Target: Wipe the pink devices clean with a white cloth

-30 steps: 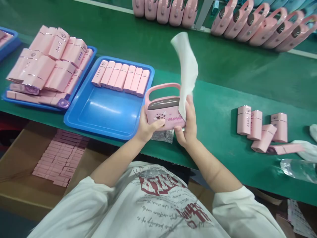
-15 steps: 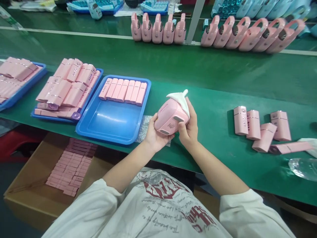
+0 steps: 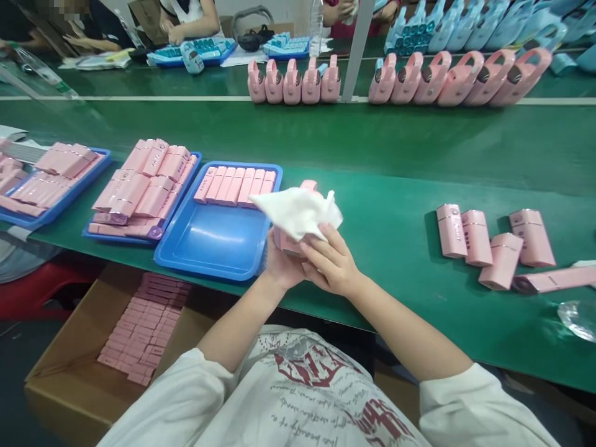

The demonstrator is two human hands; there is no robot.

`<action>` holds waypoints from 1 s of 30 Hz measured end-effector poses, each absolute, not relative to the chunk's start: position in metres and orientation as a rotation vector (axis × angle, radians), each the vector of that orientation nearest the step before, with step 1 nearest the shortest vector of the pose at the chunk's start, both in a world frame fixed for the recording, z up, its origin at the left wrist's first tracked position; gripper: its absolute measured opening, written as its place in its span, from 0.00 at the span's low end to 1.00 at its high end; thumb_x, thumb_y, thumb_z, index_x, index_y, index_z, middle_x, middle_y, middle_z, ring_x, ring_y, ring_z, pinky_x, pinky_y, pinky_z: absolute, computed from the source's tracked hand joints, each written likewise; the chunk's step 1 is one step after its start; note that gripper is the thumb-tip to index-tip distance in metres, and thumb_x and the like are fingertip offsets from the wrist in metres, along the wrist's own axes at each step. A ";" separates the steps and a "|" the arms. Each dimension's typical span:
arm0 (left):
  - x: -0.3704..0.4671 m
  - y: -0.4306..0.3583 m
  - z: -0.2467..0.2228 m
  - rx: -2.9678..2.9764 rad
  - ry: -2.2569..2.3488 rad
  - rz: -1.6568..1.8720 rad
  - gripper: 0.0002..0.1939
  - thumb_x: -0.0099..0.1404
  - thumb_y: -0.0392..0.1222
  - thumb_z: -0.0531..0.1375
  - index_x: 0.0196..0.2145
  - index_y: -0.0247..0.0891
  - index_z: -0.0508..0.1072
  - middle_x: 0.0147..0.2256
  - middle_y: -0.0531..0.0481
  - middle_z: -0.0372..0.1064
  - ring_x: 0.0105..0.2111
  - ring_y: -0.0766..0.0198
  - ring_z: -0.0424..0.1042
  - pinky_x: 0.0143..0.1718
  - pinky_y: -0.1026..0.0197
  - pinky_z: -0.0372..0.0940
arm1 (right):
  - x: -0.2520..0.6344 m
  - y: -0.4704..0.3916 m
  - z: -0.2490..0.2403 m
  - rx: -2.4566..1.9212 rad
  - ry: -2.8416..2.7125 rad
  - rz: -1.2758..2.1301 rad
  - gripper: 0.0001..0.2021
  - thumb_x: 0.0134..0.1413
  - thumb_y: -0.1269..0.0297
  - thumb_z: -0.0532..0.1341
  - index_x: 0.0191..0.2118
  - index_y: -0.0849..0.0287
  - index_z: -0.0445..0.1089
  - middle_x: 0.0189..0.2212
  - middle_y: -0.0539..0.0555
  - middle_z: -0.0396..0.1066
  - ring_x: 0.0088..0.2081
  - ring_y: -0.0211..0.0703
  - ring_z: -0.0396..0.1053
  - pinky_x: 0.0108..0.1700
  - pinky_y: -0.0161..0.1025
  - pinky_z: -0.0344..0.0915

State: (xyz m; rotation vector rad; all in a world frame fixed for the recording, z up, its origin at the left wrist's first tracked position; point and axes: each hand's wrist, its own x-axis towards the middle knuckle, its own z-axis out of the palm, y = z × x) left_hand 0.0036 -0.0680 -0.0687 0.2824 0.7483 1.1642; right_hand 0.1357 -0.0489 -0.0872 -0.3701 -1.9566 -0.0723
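Observation:
My left hand (image 3: 282, 266) is wrapped round a pink plastic device (image 3: 287, 244) with rounded sides, held over the bench's near edge. A white cloth (image 3: 294, 211) covers most of the device, so only its lower side and a bit of its top show. On the near side, my right hand (image 3: 336, 264) has its fingers closed on the cloth and presses it against the device. Just left of my hands lies a blue tray (image 3: 209, 248), with several slim pink cases (image 3: 235, 186) lined up along its far end.
Further left, another blue tray (image 3: 118, 238) carries piled pink cases. Several loose pink cases (image 3: 500, 261) stand or lie at the right, near a clear plastic object (image 3: 577, 320). Pink devices with loop handles (image 3: 292, 84) line the far ledge. Below the bench is a cardboard box (image 3: 65, 372).
The white cloth has spread over the device, which was mostly uncovered before. My right hand has shifted from the device's side to its near side. The view has tilted up, showing people opposite.

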 end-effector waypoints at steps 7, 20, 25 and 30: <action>0.006 -0.070 -0.073 0.273 0.651 1.022 0.33 0.46 0.68 0.58 0.38 0.36 0.72 0.29 0.46 0.71 0.27 0.60 0.70 0.26 0.61 0.64 | 0.138 -0.049 -0.092 -0.679 -1.699 0.913 0.43 0.59 0.35 0.42 0.70 0.59 0.34 0.67 0.60 0.45 0.67 0.54 0.45 0.64 0.50 0.55; 0.038 -0.002 -0.047 0.762 0.969 1.296 0.30 0.46 0.54 0.68 0.44 0.35 0.70 0.38 0.46 0.71 0.33 0.63 0.71 0.29 0.63 0.67 | 0.198 0.019 -0.062 -1.228 -0.832 1.230 0.13 0.38 0.56 0.61 0.29 0.60 0.67 0.25 0.52 0.69 0.29 0.40 0.67 0.36 0.40 0.67; 0.060 0.068 -0.063 0.992 1.280 1.465 0.35 0.40 0.37 0.71 0.46 0.35 0.63 0.47 0.43 0.68 0.44 0.58 0.71 0.41 0.60 0.69 | 0.282 0.019 -0.048 -1.750 -0.982 0.603 0.17 0.38 0.66 0.62 0.39 0.63 0.69 0.34 0.58 0.69 0.45 0.52 0.67 0.53 0.49 0.60; 0.064 0.132 -0.078 1.204 1.696 1.413 0.39 0.45 0.32 0.70 0.51 0.40 0.56 0.56 0.44 0.60 0.54 0.59 0.66 0.52 0.60 0.63 | 0.329 0.012 -0.054 -2.387 -1.260 0.496 0.10 0.43 0.62 0.62 0.32 0.60 0.66 0.29 0.61 0.68 0.45 0.66 0.68 0.47 0.56 0.63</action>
